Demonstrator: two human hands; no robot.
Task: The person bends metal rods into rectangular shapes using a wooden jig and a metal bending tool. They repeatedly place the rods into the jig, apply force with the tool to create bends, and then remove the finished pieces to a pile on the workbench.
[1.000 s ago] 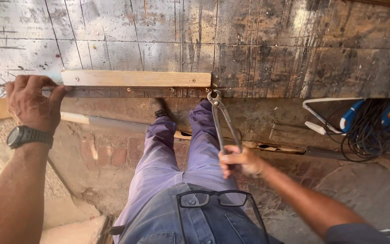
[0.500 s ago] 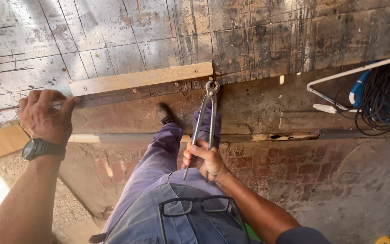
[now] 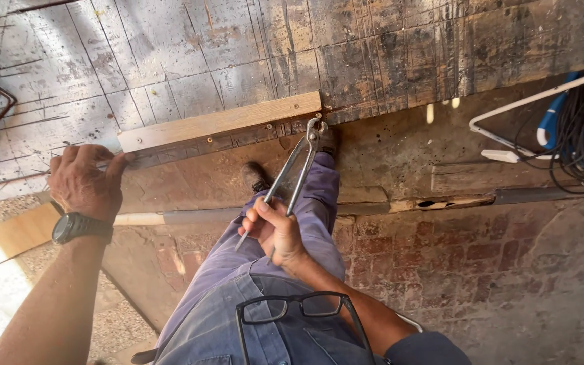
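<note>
Moved: view swung left since half a second ago; wooden strip [image 3: 219,123] now tilted up to the right, pincer head at its right end as before.
Right hand [image 3: 275,228]: closed around both handles of one pair of steel pincers [image 3: 293,172]; jaws up at the strip's right end, touching or not cannot tell.
Left hand [image 3: 87,181]: one black wristwatch [image 3: 79,226]; fingers curled over the worn board [image 3: 251,61] edge beside the strip's left end, gripping nothing loose.
Strip: one, pale, flat on the board's near edge.
Other: one pair of black glasses [image 3: 302,312] hung at the shirt; one coil of black cable [image 3: 579,138] far right.
</note>
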